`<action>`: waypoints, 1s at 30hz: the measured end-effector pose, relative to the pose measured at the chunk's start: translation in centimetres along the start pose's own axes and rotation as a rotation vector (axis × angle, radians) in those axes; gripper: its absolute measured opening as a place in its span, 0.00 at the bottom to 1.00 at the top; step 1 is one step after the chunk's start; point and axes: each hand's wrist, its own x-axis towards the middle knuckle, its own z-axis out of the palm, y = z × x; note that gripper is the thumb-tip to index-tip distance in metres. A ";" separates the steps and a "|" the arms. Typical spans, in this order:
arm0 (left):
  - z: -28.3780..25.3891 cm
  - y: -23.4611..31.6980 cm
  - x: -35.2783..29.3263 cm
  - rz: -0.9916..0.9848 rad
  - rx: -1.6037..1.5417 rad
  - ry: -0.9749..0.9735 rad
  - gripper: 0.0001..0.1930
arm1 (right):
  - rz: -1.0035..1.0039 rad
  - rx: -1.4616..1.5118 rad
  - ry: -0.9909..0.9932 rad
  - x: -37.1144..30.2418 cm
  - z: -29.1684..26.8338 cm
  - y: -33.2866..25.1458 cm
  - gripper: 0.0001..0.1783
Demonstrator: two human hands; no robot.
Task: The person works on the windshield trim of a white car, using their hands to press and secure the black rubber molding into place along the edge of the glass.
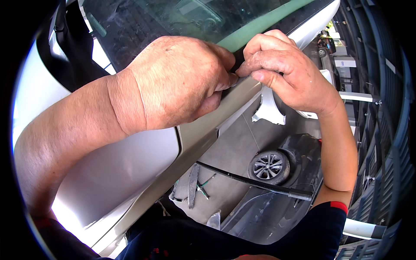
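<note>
Both hands meet at the edge of a car window [173,21], where the glass borders a beige painted frame [197,130]. My left hand [177,80] is closed, its knuckles up and its fingertips pressed down near the edge. Thumb and fingers of my right hand [288,69] are pinched together just to the right, almost touching the left fingertips. A sliver of something greyish shows between the hands, too small to make out. Beyond them a green band [264,24] runs along the glass. A white body panel [117,169] lies below my left forearm.
A dark car [268,212] and a wheel [268,167] are at lower right, with a long black pole [242,178] across them. A white part [269,108] is on the grey floor, as is a green-and-black tool [201,189]. Dark racking [385,108] lines the right.
</note>
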 end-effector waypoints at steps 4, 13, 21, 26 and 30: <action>0.0 -0.3 -0.1 0.038 0.002 0.019 0.17 | 0.008 0.011 -0.012 0.1 0.0 0.1 0.09; 0.3 -0.8 0.3 0.056 -0.021 -0.018 0.17 | 0.015 -0.009 0.048 -0.6 0.4 0.5 0.13; -0.2 -0.9 -0.1 0.069 -0.034 -0.066 0.17 | -0.034 -0.073 0.022 -0.5 0.8 0.7 0.17; 0.1 -1.4 -0.2 0.098 -0.026 -0.065 0.15 | -0.040 -0.072 0.029 -0.6 1.1 0.9 0.18; 0.0 -1.4 -0.1 0.119 -0.035 -0.069 0.14 | -0.053 -0.091 0.024 -0.6 0.9 0.5 0.17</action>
